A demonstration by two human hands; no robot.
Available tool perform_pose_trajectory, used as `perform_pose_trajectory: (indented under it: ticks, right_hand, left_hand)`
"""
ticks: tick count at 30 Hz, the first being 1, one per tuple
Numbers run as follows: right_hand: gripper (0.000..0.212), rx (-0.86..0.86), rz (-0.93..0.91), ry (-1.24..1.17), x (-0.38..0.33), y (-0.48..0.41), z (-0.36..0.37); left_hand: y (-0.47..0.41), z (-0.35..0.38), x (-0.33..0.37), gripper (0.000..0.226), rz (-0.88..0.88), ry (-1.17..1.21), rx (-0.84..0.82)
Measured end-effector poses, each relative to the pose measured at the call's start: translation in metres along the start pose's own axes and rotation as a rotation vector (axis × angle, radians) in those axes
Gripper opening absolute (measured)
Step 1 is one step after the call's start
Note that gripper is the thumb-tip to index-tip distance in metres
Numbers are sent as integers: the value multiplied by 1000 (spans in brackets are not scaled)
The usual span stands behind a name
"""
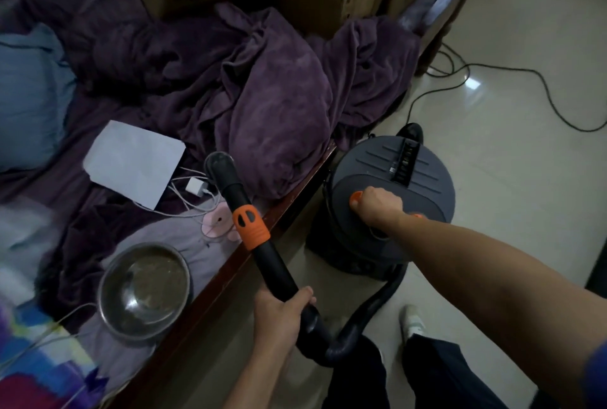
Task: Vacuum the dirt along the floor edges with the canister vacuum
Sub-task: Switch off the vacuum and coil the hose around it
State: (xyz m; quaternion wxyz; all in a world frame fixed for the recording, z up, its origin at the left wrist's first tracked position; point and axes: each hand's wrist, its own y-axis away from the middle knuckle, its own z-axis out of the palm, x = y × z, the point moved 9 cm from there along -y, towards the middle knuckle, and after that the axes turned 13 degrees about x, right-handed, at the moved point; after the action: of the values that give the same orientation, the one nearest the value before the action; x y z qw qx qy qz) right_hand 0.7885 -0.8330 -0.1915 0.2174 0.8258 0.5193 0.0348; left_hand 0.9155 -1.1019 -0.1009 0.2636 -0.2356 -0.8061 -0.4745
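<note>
Canister: on floor, just beside bed rail.
Right hand: curled round orange handle, likely to shift canister along the edge.
Left hand: wrapped round wand; its end points up, off floor, probably kept clear for the move.

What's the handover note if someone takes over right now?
Left hand grips the black wand low on its shaft. The wand's open end points up over the bed edge, off the floor.
Right hand holds the orange handle on top of the canister vacuum, which stands on the tile floor beside the bed.
Hose loops from canister to wand.
Done: cannot tell whether any edge has been vacuumed.
Left: lower the wand and work along the floor edges; mind the cord.
</note>
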Motion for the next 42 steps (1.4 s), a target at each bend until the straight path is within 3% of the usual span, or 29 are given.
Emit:
perform_pose_trajectory:
  ticks: [5, 8, 9, 11, 13, 18, 21, 27, 30, 33, 35, 37, 39, 41, 42]
  right_hand:
    - [31, 106, -94, 53, 5, -12, -17]
    - [41, 428, 183, -174, 51, -17, -48]
    - [49, 451, 302, -219, 70, -19, -50]
    - [72, 327, 471, -284, 96, -31, -36]
    - [80, 177, 503, -352, 104, -44, -19]
    - [66, 130, 391, -334, 101, -54, -11]
    - [62, 136, 374, -336, 110, -40, -8]
    - [60, 118, 399, -351, 142, 2, 9]
    - [70, 10, 387, -364, 156, 16, 16]
    - [69, -40, 189, -311, 161, 23, -15]
    - [70, 228, -60, -227, 157, 28, -74]
    - [88, 555, -433, -188, 129, 58, -144]
    - [97, 683, -763, -133, 101, 95, -186]
    - [85, 679, -989, -46, 82, 118, -202]
    - [68, 671, -1072, -48, 76, 128, -209]
  left_hand:
    - [2, 5, 7, 23, 47, -13, -27]
    - [3, 16, 10, 22, 73, -33, -76]
    - [3, 21, 10, 22, 86, -49, -89]
    - [6, 31, 11, 24, 121, -74, -106]
    - [8, 41, 10, 24, 151, -113, -127]
    - [13, 63, 2, 39, 210, -287, -186]
    - [24, 72, 5, 37, 258, -325, -211]
    - [50, 89, 20, 34, 320, -319, -254]
    - [68, 98, 30, 32, 341, -313, -272]
    - [87, 110, 42, 26, 360, -331, -310]
    - [101, 120, 50, 28, 348, -322, -350]
    - [121, 133, 57, 24, 305, -307, -425]
    - [145, 148, 65, 27, 238, -269, -542]
    - [168, 160, 76, 31, 200, -284, -663]
    - [180, 165, 81, 30, 209, -317, -724]
